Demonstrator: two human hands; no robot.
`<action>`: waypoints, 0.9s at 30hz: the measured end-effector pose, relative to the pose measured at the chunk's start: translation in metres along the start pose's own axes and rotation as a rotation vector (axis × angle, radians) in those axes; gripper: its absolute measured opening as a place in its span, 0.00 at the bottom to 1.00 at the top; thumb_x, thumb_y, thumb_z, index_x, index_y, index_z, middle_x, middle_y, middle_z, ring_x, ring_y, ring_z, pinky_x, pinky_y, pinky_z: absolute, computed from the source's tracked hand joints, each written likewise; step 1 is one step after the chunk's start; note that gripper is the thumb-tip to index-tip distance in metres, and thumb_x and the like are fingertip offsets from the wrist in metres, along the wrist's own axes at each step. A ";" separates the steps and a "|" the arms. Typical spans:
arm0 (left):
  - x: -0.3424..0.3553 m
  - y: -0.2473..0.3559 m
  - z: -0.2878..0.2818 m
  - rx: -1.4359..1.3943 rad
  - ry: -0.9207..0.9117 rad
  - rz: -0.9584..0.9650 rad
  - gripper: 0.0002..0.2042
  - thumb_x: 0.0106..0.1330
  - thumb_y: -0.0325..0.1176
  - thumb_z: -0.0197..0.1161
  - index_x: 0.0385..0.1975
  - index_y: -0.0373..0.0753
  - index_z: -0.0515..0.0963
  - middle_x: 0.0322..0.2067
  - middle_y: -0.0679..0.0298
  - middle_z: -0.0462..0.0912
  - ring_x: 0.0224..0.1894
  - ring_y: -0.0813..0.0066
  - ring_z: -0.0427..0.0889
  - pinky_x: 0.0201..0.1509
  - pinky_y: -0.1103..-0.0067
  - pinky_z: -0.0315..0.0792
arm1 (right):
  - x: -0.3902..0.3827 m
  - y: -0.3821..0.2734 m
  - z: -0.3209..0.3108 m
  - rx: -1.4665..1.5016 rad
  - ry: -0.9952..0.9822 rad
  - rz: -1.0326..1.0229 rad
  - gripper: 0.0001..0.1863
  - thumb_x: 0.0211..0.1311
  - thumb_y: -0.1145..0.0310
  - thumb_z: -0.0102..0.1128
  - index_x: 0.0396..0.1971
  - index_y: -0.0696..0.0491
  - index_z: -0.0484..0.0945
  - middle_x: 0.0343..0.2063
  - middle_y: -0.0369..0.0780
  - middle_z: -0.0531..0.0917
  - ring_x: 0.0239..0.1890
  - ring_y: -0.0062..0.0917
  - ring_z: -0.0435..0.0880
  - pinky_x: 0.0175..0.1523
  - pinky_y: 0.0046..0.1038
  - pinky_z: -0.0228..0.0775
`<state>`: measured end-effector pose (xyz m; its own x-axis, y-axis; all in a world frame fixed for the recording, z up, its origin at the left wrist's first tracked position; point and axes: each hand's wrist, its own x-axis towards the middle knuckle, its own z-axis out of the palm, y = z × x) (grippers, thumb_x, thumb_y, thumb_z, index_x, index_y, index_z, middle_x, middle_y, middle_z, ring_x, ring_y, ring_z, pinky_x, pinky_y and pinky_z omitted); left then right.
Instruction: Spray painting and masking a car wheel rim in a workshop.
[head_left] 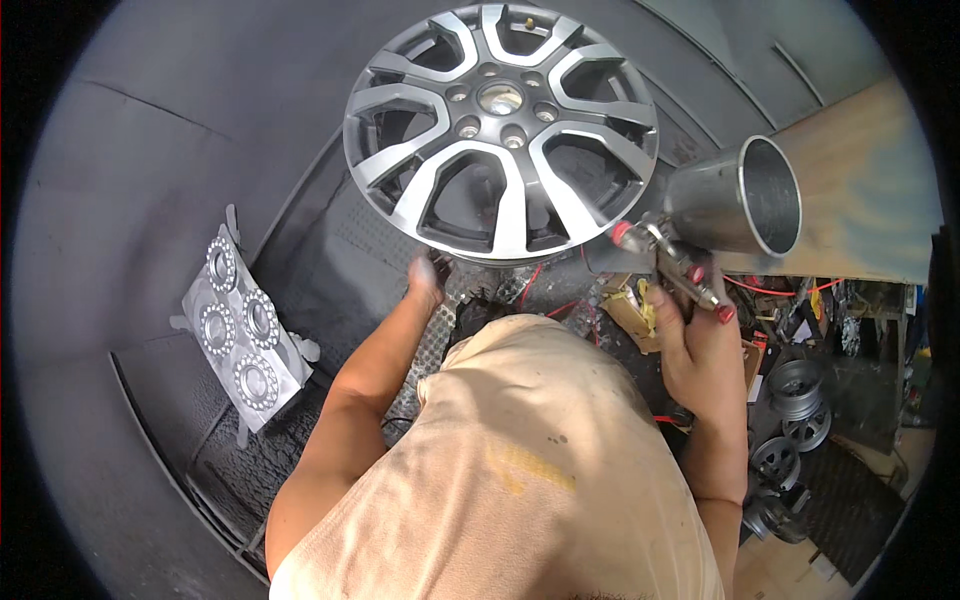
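Note:
A large alloy wheel (512, 215) with grey and bright silver spokes is raised in front of me, its face tilted up. My right hand (695, 350) is wrapped round a spray gun (665, 255) with red fittings. A big metal cup (715, 205) is mounted on the gun, its open mouth facing right. The gun's red-ringed nozzle points left at the wheel's near right edge, close to it but apart. My left hand (428, 278) reaches to the near left underside of the wheel. Its fingers are mostly hidden below the rim, so their grip is unclear.
At left, a pale panel (285, 385) holds several round, perforated silver parts. Dark sheeting (150, 230) surrounds the work area. Several wheels (797, 390) lie at lower right, near cluttered shelves. A red hose (770, 290) runs behind the gun; a cardboard box (630, 318) sits below.

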<state>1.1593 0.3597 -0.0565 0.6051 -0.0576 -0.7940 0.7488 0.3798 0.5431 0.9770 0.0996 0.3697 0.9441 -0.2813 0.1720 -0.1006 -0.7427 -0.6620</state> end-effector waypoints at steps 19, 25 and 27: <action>-0.058 -0.051 0.029 0.307 -0.295 -0.315 0.11 0.78 0.36 0.51 0.52 0.38 0.73 0.45 0.58 0.82 0.50 0.65 0.83 0.51 0.73 0.80 | -0.020 -0.004 -0.013 0.059 -0.179 0.146 0.14 0.67 0.72 0.61 0.50 0.60 0.76 0.35 0.54 0.83 0.38 0.54 0.84 0.43 0.42 0.76; -0.031 -0.043 0.013 0.026 -0.145 -0.213 0.10 0.67 0.30 0.50 0.45 0.38 0.74 0.38 0.59 0.80 0.37 0.66 0.79 0.43 0.73 0.77 | -0.006 0.004 -0.022 -0.117 -0.051 0.093 0.12 0.70 0.72 0.59 0.49 0.60 0.76 0.34 0.54 0.83 0.36 0.55 0.83 0.40 0.43 0.75; -0.017 -0.028 0.006 0.058 -0.119 -0.161 0.10 0.68 0.31 0.50 0.45 0.38 0.75 0.39 0.58 0.80 0.38 0.66 0.79 0.44 0.72 0.76 | -0.004 0.004 -0.016 -0.094 -0.042 0.074 0.12 0.69 0.72 0.59 0.49 0.61 0.76 0.33 0.54 0.83 0.35 0.55 0.82 0.40 0.43 0.75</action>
<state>1.1299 0.3447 -0.0571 0.5012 -0.2238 -0.8359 0.8509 0.3031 0.4291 0.9674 0.0883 0.3780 0.9451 -0.3130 0.0936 -0.1973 -0.7752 -0.6001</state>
